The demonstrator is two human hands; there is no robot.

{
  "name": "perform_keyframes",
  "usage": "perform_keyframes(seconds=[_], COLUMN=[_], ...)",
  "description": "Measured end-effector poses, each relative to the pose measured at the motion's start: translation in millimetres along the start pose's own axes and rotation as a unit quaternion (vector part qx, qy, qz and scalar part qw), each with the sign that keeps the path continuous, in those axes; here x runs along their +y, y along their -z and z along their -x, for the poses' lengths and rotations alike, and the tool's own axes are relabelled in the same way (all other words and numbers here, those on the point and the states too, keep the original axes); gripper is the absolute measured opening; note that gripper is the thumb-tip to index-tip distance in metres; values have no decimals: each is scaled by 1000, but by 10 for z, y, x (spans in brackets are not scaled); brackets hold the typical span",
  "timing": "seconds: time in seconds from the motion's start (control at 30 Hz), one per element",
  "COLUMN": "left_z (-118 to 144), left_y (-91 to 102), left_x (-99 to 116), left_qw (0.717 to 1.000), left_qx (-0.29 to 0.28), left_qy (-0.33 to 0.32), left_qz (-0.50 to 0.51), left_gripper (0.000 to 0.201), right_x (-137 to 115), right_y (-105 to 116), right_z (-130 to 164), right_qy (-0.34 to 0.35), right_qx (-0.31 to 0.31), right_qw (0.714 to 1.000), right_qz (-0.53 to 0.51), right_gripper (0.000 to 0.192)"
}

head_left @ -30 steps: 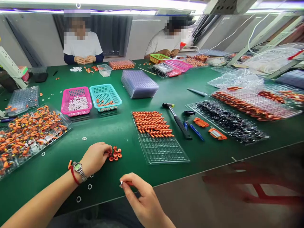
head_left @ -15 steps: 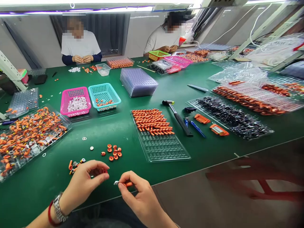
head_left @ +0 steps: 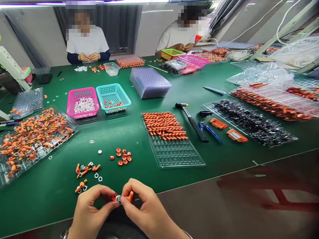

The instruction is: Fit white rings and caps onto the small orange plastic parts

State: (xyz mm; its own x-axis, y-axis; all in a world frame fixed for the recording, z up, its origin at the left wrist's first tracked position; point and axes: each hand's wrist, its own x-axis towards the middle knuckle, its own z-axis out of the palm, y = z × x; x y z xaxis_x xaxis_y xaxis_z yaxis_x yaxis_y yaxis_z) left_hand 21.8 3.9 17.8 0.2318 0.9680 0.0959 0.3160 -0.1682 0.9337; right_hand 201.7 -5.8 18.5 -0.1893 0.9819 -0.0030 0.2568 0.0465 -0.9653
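At the table's front edge, my left hand (head_left: 93, 207) pinches a small orange cap (head_left: 114, 197), cupped like the loose ones on the table. My right hand (head_left: 147, 207) holds an orange curved piece (head_left: 130, 196) between thumb and fingers. A white and silver round end (head_left: 118, 198) sits between the two hands, against the cap; whether it is seated inside, I cannot tell. Just beyond my hands lie several orange caps (head_left: 124, 157) and, to their left, a small group of orange curved pieces (head_left: 85, 170) with white rings (head_left: 100, 179).
A tray heaped with orange parts (head_left: 37, 132) stands at left. Pink (head_left: 71, 108) and turquoise (head_left: 127, 99) baskets sit behind. On the right are a half-filled clear tray (head_left: 178, 157), a hammer (head_left: 195, 127) and a tray of black parts (head_left: 251, 116). Two people sit across the table.
My hands have come together, and the left has moved down and toward the right one, bringing the cap against the white and silver end. The view has shifted slightly.
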Motion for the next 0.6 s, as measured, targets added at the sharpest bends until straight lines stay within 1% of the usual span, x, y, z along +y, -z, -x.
perform_keyframes(seconds=[0.13, 0.27, 0.43, 0.6], left_z=[20, 31, 39, 56], left_y=[-13, -24, -36, -35], left_x=[-1, 8, 20, 22], left_qw=[997, 992, 988, 986], left_qx=[26, 32, 38, 34], left_qy=[-67, -104, -126, -135], left_qz=[-37, -59, -79, -91], left_gripper=[14, 17, 18, 20], right_x=[11, 19, 3, -5], right_y=[-47, -73, -94, -95], right_z=[-24, -27, -20, -12], right_qy=[-1, -2, -2, 1], right_qx=[4, 9, 13, 2], right_qw=[1000, 1000, 999, 999], right_qz=[12, 25, 38, 47], right_gripper=[11, 11, 11, 11])
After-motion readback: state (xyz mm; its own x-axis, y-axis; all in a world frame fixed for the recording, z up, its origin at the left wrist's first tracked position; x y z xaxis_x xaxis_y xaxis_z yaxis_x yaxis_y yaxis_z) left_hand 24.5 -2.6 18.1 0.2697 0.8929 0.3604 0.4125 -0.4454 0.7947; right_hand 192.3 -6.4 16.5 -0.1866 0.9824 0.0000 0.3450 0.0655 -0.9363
